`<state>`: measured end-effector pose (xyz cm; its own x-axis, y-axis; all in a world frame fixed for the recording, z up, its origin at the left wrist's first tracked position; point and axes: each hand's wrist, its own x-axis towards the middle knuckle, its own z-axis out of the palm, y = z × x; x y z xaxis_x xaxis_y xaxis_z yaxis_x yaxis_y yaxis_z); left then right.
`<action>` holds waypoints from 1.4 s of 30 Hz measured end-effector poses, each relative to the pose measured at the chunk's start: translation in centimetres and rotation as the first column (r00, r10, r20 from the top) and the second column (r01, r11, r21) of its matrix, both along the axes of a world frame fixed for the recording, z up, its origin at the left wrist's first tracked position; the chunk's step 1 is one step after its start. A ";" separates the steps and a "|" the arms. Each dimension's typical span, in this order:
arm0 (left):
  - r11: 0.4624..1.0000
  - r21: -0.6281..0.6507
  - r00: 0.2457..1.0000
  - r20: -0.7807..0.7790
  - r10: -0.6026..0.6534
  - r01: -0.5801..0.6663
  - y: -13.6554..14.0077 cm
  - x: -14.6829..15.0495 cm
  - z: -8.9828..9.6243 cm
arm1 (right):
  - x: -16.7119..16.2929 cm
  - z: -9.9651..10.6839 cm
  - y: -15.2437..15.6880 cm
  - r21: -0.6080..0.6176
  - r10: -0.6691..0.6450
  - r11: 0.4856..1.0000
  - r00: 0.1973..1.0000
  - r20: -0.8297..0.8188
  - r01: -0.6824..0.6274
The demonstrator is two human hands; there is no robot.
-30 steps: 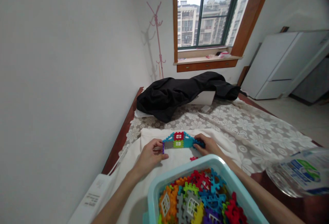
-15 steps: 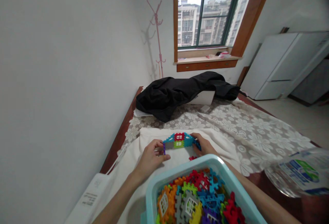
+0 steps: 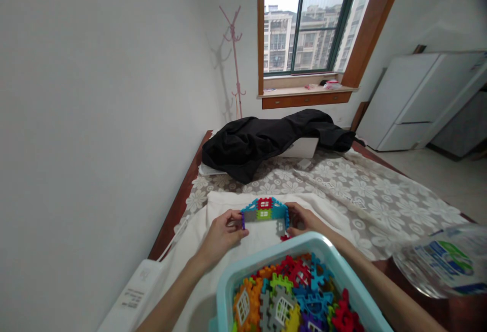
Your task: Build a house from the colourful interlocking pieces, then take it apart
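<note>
Fingers [image 3: 232,215] and thumb of the left hand [image 3: 221,233] pinch the purple panel [image 3: 243,220] at the left end of a toy house wall [image 3: 264,214]. The wall is over the white cloth [image 3: 258,230], beyond the tub [image 3: 323,243]; its long axis runs left to right between the hands, its peaked edge toward the top of the view. Both end panels point back toward the person. The right hand [image 3: 306,219] pinches the blue panel [image 3: 287,217], beside a gray window piece [image 3: 280,227]. Farther right is a clear bottle [image 3: 445,258].
</note>
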<state>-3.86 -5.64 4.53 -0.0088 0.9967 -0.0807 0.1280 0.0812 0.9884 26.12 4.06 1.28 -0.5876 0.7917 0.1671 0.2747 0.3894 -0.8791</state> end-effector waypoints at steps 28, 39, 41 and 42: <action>0.989 0.145 0.954 -0.295 0.047 -0.004 -0.1 0.3 -0.8 | -0.6 -1.6 1.2 0.042 -0.035 0.999 0.996 0.080 0.032; 0.982 0.165 0.952 -0.303 -0.037 0.091 0.0 0.0 -0.6 | -0.6 -1.7 1.4 0.130 -0.107 0.986 0.994 0.037 0.102; 0.982 0.157 0.951 -0.305 -0.048 0.100 -0.1 0.0 -0.6 | -0.5 -2.0 1.6 0.133 -0.098 0.987 0.995 0.033 0.093; 0.984 0.150 0.951 -0.306 -0.048 0.098 -0.1 0.0 -0.6 | -0.5 -2.2 1.7 0.131 -0.096 0.987 0.995 0.029 0.092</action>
